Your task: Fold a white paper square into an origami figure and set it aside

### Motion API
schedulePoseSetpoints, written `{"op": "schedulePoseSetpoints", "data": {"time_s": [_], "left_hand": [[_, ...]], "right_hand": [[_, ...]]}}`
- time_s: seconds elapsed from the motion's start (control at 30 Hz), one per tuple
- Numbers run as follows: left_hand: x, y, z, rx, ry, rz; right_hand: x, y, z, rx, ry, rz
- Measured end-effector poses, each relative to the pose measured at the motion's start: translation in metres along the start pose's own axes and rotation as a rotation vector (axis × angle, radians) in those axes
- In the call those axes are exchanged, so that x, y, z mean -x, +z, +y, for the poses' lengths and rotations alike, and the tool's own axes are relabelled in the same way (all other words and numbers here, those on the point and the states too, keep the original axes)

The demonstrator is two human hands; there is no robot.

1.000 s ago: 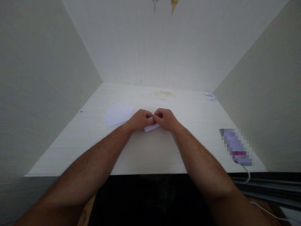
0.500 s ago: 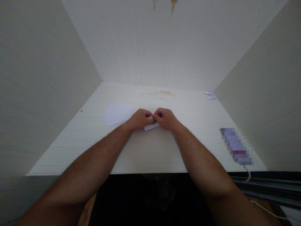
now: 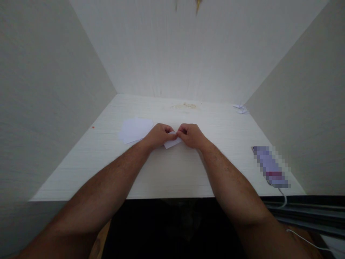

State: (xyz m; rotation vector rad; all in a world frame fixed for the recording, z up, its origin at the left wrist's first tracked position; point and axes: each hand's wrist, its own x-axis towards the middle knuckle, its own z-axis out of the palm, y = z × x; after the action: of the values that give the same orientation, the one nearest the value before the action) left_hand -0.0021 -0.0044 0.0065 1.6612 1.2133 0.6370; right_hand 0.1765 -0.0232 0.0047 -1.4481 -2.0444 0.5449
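Note:
A small piece of white paper [image 3: 171, 144] is held between my two hands, just above or on the white tabletop [image 3: 169, 172]; its far part is hidden by my fingers. My left hand [image 3: 161, 136] pinches it from the left, thumb on top. From the right, my right hand [image 3: 191, 135] pinches the paper's upper edge, its fingertips touching those of the left. To the left, partly behind my left wrist, lie several loose white sheets [image 3: 136, 129], overlapping one another.
Small folded white paper pieces [image 3: 241, 109] lie in the back right corner. A blurred-out phone-like device [image 3: 271, 167] with a white cable [image 3: 283, 198] rests near the right wall. Walls enclose the table on three sides. A small orange speck [image 3: 93, 127] sits at left.
Both hands stay almost in place, still pinching the paper. A little more of the paper shows between the thumbs, and the fingertips have shifted slightly.

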Motion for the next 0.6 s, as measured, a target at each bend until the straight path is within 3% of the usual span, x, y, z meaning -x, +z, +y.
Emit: {"op": "schedulePoseSetpoints", "data": {"time_s": [0.13, 0.33, 0.6], "left_hand": [[-0.001, -0.003, -0.001, 0.026, -0.025, 0.052], [-0.005, -0.008, -0.006, 0.082, -0.077, 0.091], [-0.006, -0.009, -0.002, 0.248, -0.096, 0.149]], "right_hand": [[-0.001, -0.004, 0.002, 0.005, 0.097, 0.02], [0.0, -0.011, 0.008, -0.246, 0.204, -0.079], [0.0, -0.016, 0.018, -0.292, 0.261, 0.143]]}}
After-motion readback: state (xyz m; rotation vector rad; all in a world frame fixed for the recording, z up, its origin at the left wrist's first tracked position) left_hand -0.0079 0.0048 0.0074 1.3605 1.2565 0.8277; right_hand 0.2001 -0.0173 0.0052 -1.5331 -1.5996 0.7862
